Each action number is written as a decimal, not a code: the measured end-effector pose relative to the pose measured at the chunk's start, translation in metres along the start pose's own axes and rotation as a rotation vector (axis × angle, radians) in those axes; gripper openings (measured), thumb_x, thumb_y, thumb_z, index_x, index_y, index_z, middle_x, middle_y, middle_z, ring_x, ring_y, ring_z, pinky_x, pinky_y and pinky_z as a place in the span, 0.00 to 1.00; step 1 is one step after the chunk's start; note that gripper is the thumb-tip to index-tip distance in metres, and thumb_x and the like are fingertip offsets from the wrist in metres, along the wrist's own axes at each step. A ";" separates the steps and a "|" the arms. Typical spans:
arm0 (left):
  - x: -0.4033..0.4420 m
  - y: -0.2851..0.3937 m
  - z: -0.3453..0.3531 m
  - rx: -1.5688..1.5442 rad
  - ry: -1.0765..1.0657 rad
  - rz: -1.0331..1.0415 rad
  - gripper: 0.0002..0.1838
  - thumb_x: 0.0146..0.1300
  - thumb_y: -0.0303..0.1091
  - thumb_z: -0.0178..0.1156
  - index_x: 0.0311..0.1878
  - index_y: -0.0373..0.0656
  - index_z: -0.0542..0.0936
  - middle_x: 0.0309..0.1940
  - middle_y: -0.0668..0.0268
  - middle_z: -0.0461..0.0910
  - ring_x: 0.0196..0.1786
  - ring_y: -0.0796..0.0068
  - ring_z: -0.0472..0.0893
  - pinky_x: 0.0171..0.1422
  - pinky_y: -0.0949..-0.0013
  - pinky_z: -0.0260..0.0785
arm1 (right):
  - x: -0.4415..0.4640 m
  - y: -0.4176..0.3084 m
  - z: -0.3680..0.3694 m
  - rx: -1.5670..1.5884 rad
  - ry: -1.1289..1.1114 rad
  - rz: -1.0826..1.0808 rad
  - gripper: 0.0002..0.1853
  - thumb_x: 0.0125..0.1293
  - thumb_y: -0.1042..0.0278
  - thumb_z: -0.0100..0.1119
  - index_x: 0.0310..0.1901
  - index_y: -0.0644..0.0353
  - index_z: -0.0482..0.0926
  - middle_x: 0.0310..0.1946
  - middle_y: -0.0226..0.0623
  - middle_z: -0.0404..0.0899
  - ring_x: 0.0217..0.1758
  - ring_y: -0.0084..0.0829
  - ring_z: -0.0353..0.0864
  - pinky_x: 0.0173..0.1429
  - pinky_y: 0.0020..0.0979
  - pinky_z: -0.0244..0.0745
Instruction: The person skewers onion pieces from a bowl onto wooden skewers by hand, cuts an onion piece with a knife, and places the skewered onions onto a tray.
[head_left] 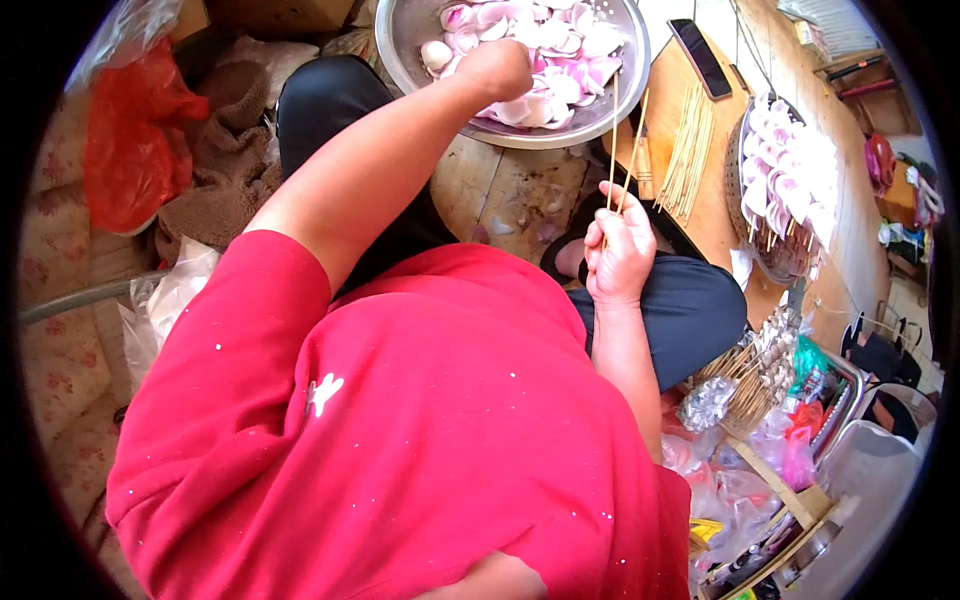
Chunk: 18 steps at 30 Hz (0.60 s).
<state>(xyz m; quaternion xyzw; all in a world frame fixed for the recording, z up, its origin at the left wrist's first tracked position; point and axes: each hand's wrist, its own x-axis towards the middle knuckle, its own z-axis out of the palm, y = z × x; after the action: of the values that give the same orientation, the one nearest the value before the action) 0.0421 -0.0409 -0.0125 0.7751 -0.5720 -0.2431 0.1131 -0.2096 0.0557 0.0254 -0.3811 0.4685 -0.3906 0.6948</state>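
Observation:
A metal bowl [388, 48] at the top centre holds many curved pink and white pieces [560, 75]. My left hand [495, 72] reaches into the bowl over these pieces, its fingertips hidden from view. Right of centre, my right hand [620, 250] grips two thin wooden skewers [614, 150], which point up towards the bowl's right edge; nothing is threaded on their visible lengths. A loose bundle of similar skewers [687, 155] lies on a wooden board [665, 95] beside the bowl.
A phone [700, 58] rests near the board's top. Farther right, a basket [735, 190] holds skewered pink and white pieces [785, 175]. Foil and more bundled sticks [745, 385] are at lower right, near plastic bags [735, 500]. A red bag [135, 140] hangs at left.

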 end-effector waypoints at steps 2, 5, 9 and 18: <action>-0.003 0.005 0.005 0.106 -0.194 -0.062 0.15 0.50 0.29 0.52 0.40 0.39 0.82 0.43 0.54 0.80 0.47 0.57 0.80 0.49 0.61 0.72 | -0.001 -0.004 0.001 0.064 0.006 0.020 0.15 0.61 0.76 0.47 0.50 0.68 0.70 0.17 0.29 0.68 0.09 0.15 0.58 0.11 0.16 0.54; -0.010 0.011 -0.001 0.255 -0.312 -0.033 0.16 0.49 0.29 0.52 0.42 0.39 0.82 0.45 0.54 0.80 0.48 0.58 0.80 0.50 0.61 0.72 | 0.000 -0.005 -0.001 0.094 -0.019 0.033 0.15 0.61 0.76 0.47 0.50 0.68 0.70 0.17 0.28 0.67 0.10 0.14 0.58 0.12 0.16 0.54; -0.015 0.001 0.010 0.295 -0.209 0.049 0.11 0.48 0.30 0.54 0.34 0.40 0.82 0.33 0.52 0.81 0.40 0.56 0.81 0.46 0.61 0.72 | 0.003 -0.003 0.001 0.099 -0.011 0.051 0.14 0.59 0.76 0.50 0.48 0.67 0.71 0.15 0.28 0.69 0.09 0.15 0.58 0.11 0.16 0.52; -0.028 -0.004 0.017 0.164 0.098 0.207 0.11 0.51 0.39 0.60 0.36 0.44 0.81 0.30 0.55 0.81 0.36 0.57 0.81 0.44 0.62 0.72 | 0.002 0.003 0.005 0.003 -0.103 0.083 0.12 0.60 0.74 0.52 0.46 0.67 0.73 0.15 0.27 0.70 0.09 0.13 0.57 0.12 0.16 0.51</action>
<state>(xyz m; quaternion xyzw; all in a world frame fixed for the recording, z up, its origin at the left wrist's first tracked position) 0.0307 -0.0115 -0.0221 0.7295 -0.6608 -0.1442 0.1018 -0.2032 0.0557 0.0232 -0.3799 0.4470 -0.3423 0.7340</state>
